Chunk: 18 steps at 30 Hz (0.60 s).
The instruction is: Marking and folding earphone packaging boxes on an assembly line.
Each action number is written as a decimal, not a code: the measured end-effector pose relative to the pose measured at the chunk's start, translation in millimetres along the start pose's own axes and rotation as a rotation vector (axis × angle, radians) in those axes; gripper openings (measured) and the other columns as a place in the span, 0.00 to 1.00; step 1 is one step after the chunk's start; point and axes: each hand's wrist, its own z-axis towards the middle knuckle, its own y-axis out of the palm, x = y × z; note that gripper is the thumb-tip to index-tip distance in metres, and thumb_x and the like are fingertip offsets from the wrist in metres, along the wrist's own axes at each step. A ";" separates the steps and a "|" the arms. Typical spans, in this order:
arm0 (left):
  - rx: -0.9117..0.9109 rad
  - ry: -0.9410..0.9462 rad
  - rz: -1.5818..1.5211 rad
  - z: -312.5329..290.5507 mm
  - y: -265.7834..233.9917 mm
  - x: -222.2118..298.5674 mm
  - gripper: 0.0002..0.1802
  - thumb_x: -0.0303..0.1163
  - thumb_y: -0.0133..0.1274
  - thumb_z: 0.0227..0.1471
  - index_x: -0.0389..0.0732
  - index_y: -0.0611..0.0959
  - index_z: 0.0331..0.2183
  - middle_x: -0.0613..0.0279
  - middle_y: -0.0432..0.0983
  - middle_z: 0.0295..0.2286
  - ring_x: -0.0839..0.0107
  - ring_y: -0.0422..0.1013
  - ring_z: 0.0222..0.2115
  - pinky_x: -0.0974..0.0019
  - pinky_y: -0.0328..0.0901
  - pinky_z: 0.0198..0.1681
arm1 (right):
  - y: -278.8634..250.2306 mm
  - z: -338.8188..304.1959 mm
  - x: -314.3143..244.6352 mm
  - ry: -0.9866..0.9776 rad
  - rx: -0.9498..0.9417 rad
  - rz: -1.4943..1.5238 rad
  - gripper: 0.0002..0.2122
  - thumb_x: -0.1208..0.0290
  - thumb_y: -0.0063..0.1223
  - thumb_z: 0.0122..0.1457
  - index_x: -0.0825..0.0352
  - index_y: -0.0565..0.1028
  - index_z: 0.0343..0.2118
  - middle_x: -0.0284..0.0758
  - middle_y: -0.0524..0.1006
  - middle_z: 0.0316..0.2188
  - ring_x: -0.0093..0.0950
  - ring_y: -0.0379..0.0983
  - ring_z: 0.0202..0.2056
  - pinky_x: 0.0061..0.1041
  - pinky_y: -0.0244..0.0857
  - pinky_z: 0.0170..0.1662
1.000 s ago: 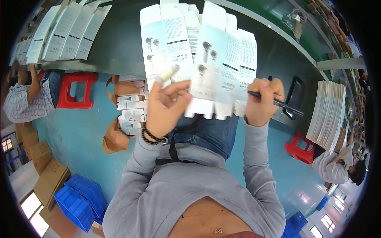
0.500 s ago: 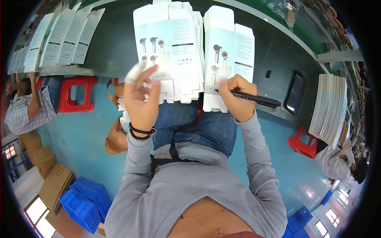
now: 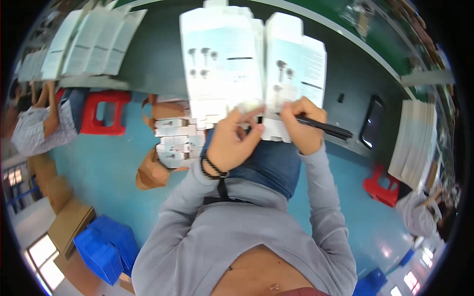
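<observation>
Since half a second ago, the person's left hand (image 3: 234,140) has moved to the right, from the left-hand pile to the near end of the gap between the two piles; the right hand (image 3: 306,126) keeps almost the same place on its cartons. Right fingers are closed around a slim black pen (image 3: 326,129), whose rear end points to the right, and they lie on the lower part of the right-hand pile of flat white and pale-blue cartons printed with earphones (image 3: 298,79). Left thumb and forefinger are bent with a narrow space between them; I cannot tell if they touch the carton edge. One left finger wears a white wrapping (image 3: 250,105), which is blurred.

Just beside is the left-hand pile of similar flat cartons (image 3: 222,59), and both piles extend over the near edge of the dark table (image 3: 160,54). To the right of them lie a small black piece (image 3: 340,97) and a black smartphone (image 3: 371,122). Farther right stands a thick stack of pale flat cardboard (image 3: 414,145). Below the table edge, at left, a brown paper bag (image 3: 152,170) stands around small white boxes (image 3: 173,140), near a red plastic stool (image 3: 104,126).
</observation>
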 end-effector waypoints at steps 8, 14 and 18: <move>-0.048 0.098 -0.523 -2.0 39.7 -8.7 0.37 0.20 0.52 0.43 0.44 0.57 0.55 0.58 0.68 0.39 0.79 0.70 0.31 0.80 0.65 0.28 | -28.1 -25.9 18.8 0.186 0.224 0.292 0.10 0.76 0.47 0.55 0.63 0.61 0.19 0.25 0.62 0.15 0.12 0.57 0.18 0.11 0.51 0.20; -0.033 0.033 -0.574 -5.7 35.9 -5.6 0.42 0.17 0.48 0.44 0.44 0.47 0.57 0.56 0.72 0.37 0.79 0.69 0.32 0.74 0.65 0.35 | -26.3 -17.3 12.8 0.165 0.253 0.610 0.14 0.75 0.43 0.57 0.63 0.54 0.17 0.28 0.57 0.13 0.15 0.49 0.17 0.16 0.44 0.21; 0.079 0.192 -0.596 -2.3 29.4 -4.0 0.41 0.18 0.47 0.43 0.42 0.48 0.57 0.55 0.74 0.36 0.78 0.69 0.30 0.76 0.65 0.30 | -37.5 -13.7 14.0 -0.047 0.354 0.322 0.15 0.71 0.39 0.59 0.63 0.51 0.18 0.28 0.51 0.14 0.17 0.50 0.17 0.16 0.43 0.22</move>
